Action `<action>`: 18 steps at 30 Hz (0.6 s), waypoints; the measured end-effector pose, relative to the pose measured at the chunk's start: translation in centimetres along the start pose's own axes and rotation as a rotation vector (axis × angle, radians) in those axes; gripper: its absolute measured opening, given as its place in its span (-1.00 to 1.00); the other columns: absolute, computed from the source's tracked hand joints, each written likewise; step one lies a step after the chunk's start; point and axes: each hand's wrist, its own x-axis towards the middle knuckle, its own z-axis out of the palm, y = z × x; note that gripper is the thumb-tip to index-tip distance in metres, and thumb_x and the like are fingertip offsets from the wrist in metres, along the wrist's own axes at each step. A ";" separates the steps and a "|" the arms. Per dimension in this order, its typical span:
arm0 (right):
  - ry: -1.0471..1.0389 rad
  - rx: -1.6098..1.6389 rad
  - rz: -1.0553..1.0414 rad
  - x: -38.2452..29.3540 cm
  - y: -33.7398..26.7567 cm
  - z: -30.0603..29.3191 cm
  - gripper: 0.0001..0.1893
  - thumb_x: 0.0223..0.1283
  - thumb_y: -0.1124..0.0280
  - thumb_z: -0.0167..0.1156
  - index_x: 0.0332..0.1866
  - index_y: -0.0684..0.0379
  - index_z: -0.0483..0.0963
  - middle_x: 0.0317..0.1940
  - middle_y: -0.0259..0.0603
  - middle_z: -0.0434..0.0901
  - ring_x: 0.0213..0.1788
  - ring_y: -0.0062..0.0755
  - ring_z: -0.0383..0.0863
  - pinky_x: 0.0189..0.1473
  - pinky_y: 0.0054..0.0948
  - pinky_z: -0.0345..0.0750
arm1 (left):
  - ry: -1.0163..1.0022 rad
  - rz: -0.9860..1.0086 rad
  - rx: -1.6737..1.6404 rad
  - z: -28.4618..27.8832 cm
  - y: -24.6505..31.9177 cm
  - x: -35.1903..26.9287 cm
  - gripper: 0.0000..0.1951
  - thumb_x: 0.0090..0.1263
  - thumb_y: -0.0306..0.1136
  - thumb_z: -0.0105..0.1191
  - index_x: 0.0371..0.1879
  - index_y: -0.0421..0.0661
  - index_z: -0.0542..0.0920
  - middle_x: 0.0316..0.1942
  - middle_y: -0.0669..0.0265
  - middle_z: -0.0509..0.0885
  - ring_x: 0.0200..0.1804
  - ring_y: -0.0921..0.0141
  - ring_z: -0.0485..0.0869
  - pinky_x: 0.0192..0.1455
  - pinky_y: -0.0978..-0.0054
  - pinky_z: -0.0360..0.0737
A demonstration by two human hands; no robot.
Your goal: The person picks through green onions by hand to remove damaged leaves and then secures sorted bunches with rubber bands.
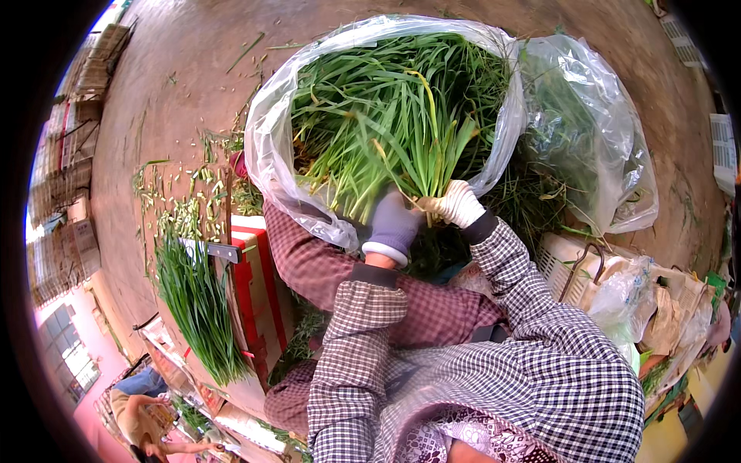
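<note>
A wide clear plastic bag [267, 133], its rim rolled open, stands before me, full of long flat green leaves that look like garlic chives [370, 92]. My right hand [457, 205], in a white knitted glove, grips a small bunch of these leaves [431, 156] by the pale stem ends. Beside it, my left hand [396, 220] wears a lavender glove and is blurred. Its fingers meet the right hand's fingertips near the base of a partly yellowed leaf [380, 151]; what they pinch is hidden. More pale stems [350, 199] lie just left of it.
At left, a taped box [249, 278] bears a neat bundle of chives [197, 312], a dark-handled knife [223, 252] and cut stem ends [188, 217]. A second clear bag [613, 133] and a cream plastic crate [558, 260] stand at right. Another person [139, 416] works at lower left.
</note>
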 end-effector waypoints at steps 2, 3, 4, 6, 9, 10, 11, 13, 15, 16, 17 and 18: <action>0.053 0.106 -0.097 0.0 -0.9 0.9 -0.40 -0.26 -0.02 0.43 -0.15 0.26 0.57 -0.36 -0.11 0.68 -0.31 -0.30 0.67 -0.20 -0.40 0.57 | -0.016 -0.009 0.119 -0.4 1.0 -0.2 -0.64 0.03 -0.33 0.28 -0.32 -0.36 0.53 -0.40 0.13 0.65 -0.31 0.37 0.61 -0.22 0.39 0.54; 0.082 0.159 -0.145 -0.1 -1.2 1.2 -0.38 -0.27 -0.03 0.44 -0.15 0.26 0.57 -0.35 -0.12 0.68 -0.30 -0.30 0.67 -0.20 -0.40 0.57 | -0.013 0.026 0.073 -0.6 1.3 -0.5 -0.66 0.04 -0.35 0.27 -0.33 -0.36 0.53 -0.40 0.16 0.65 -0.31 0.38 0.60 -0.23 0.41 0.54; 0.089 0.147 -0.157 0.5 -0.5 1.3 -0.43 -0.24 0.05 0.43 -0.14 0.26 0.56 -0.33 -0.14 0.68 -0.29 -0.34 0.67 -0.19 -0.42 0.57 | -0.010 0.061 0.027 -0.6 1.4 -0.6 -0.68 0.05 -0.36 0.26 -0.34 -0.37 0.53 -0.40 0.19 0.65 -0.31 0.39 0.60 -0.24 0.42 0.53; 0.082 0.128 -0.096 1.1 -0.3 1.2 -0.47 -0.22 0.11 0.41 -0.14 0.26 0.56 -0.32 -0.14 0.68 -0.28 -0.35 0.67 -0.18 -0.43 0.57 | -0.044 0.096 -0.370 -0.3 0.6 -0.4 -0.73 0.09 -0.40 0.22 -0.34 -0.35 0.53 -0.42 0.26 0.63 -0.32 0.45 0.58 -0.26 0.47 0.53; 0.113 0.080 -0.082 1.2 -0.4 1.0 -0.60 -0.17 0.22 0.33 -0.24 0.30 0.56 -0.47 -0.16 0.67 -0.47 -0.45 0.65 -0.37 -0.48 0.57 | -0.236 -0.086 -0.543 -2.4 1.1 -0.5 -0.73 0.17 -0.46 0.14 -0.17 -0.32 0.52 -0.47 0.39 0.56 -0.43 0.61 0.50 -0.38 0.62 0.48; 0.113 0.100 -0.051 1.0 -0.6 0.8 -0.64 -0.15 0.25 0.32 -0.28 0.32 0.56 -0.52 -0.16 0.66 -0.54 -0.47 0.63 -0.43 -0.50 0.56 | -0.275 -0.120 -0.571 -2.6 0.5 -0.2 -0.71 0.16 -0.44 0.16 -0.16 -0.31 0.53 -0.48 0.40 0.55 -0.47 0.62 0.49 -0.42 0.64 0.45; 0.113 0.120 -0.020 0.8 -0.8 0.6 -0.67 -0.14 0.27 0.30 -0.31 0.33 0.56 -0.57 -0.17 0.65 -0.62 -0.50 0.60 -0.50 -0.51 0.55 | -0.313 -0.154 -0.599 -2.7 0.0 0.0 -0.69 0.16 -0.43 0.18 -0.14 -0.30 0.53 -0.49 0.42 0.55 -0.52 0.63 0.47 -0.46 0.66 0.43; 0.057 0.098 0.045 0.1 -2.0 -0.4 -0.80 -0.08 0.40 0.22 -0.43 0.35 0.54 -0.73 -0.21 0.58 -0.78 -0.54 0.50 -0.68 -0.55 0.46 | -0.233 -0.144 -0.660 -3.2 0.4 -0.3 -0.69 0.15 -0.43 0.19 -0.14 -0.29 0.53 -0.53 0.43 0.54 -0.56 0.63 0.45 -0.51 0.66 0.40; -0.032 0.021 0.214 -0.2 -1.7 -2.5 -0.84 -0.07 0.44 0.20 -0.47 0.36 0.53 -0.77 -0.22 0.56 -0.80 -0.53 0.49 -0.70 -0.56 0.45 | -0.190 -0.147 -0.659 -3.5 0.1 -0.3 -0.68 0.14 -0.41 0.20 -0.13 -0.26 0.54 -0.57 0.43 0.52 -0.61 0.61 0.42 -0.58 0.63 0.38; -0.018 0.057 0.117 -1.2 -2.5 -3.6 -0.84 -0.06 0.44 0.19 -0.53 0.36 0.50 -0.79 -0.24 0.54 -0.80 -0.53 0.48 -0.72 -0.53 0.45 | -0.172 -0.147 -0.660 -3.6 0.3 -0.2 -0.67 0.14 -0.40 0.20 -0.12 -0.25 0.54 -0.60 0.43 0.52 -0.64 0.60 0.40 -0.61 0.62 0.38; -0.006 0.019 0.102 -1.5 -1.9 -4.5 -0.86 -0.06 0.47 0.19 -0.50 0.35 0.49 -0.78 -0.21 0.55 -0.80 -0.52 0.48 -0.72 -0.53 0.45 | -0.187 -0.168 -0.652 -3.9 0.3 -0.3 -0.67 0.13 -0.39 0.20 -0.13 -0.25 0.54 -0.58 0.41 0.53 -0.64 0.59 0.41 -0.61 0.60 0.41; -0.009 0.009 0.114 -1.8 -2.0 -5.1 -0.87 -0.07 0.48 0.19 -0.47 0.36 0.48 -0.77 -0.20 0.54 -0.80 -0.51 0.48 -0.72 -0.52 0.45 | -0.201 -0.187 -0.641 -4.2 0.7 -0.3 -0.66 0.13 -0.38 0.21 -0.13 -0.25 0.55 -0.57 0.40 0.54 -0.64 0.58 0.41 -0.60 0.59 0.43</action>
